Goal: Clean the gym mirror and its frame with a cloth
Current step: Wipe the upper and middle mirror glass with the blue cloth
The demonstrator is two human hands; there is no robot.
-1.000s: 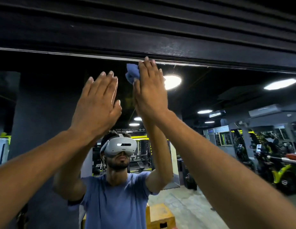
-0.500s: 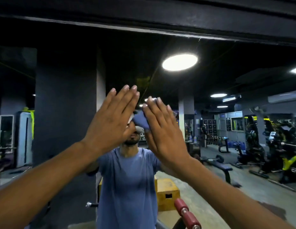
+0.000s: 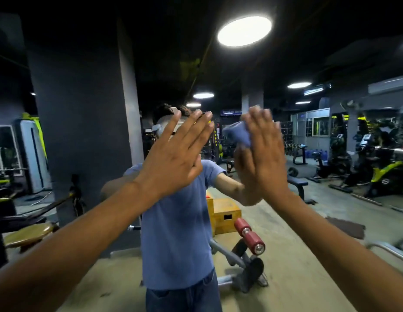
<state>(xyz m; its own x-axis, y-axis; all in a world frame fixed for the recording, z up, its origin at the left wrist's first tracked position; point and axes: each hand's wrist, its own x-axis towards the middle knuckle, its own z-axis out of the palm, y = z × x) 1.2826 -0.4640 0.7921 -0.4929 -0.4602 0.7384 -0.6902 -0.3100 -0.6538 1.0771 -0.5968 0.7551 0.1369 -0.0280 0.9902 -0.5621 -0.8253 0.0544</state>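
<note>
A blue cloth (image 3: 237, 134) is being pressed against the mirror (image 3: 83, 109) under the flat-fingered right hand (image 3: 263, 152), while the left hand (image 3: 175, 154), fingers straight, is being laid on the glass beside it.

Both palms are flat against the mirror (image 3: 331, 52), so nothing stands between the hands and the glass. The left hand (image 3: 173, 163) and the right hand (image 3: 263, 158), which has the blue cloth (image 3: 237, 134) under it, sit near each other with a narrow gap between. Toward the mirror's left, right and upper parts the glass is unobstructed.
</note>
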